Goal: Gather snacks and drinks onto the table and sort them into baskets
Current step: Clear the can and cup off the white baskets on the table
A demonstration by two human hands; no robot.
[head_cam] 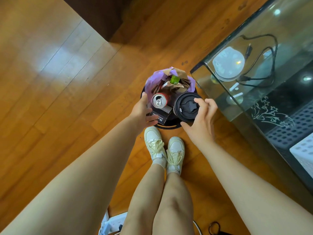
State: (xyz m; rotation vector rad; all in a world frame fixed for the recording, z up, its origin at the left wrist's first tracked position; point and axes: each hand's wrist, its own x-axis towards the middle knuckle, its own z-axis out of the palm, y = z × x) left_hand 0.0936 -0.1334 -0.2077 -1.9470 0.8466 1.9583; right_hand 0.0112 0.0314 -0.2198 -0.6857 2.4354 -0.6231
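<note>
A round black bin (pixel 169 127) with a purple liner (pixel 152 82) stands on the wooden floor in front of my feet. Above it my left hand (pixel 144 112) holds a red drink can (pixel 159 101) with an opened tab together with a small black box (pixel 160 117). My right hand (pixel 201 119) grips a cup with a black lid (pixel 185 107) from its right side. Crumpled brown paper (pixel 179 83) and a green bottle top (pixel 175 79) lie inside the bin.
A glass-topped table (pixel 220 92) stands at the right, with a black cable (pixel 264 53) and a round white device (pixel 227 63) on it. A dark perforated basket (pixel 291 131) and a white basket (pixel 304 153) sit near its lower right. A white power strip (pixel 111 223) lies behind my legs.
</note>
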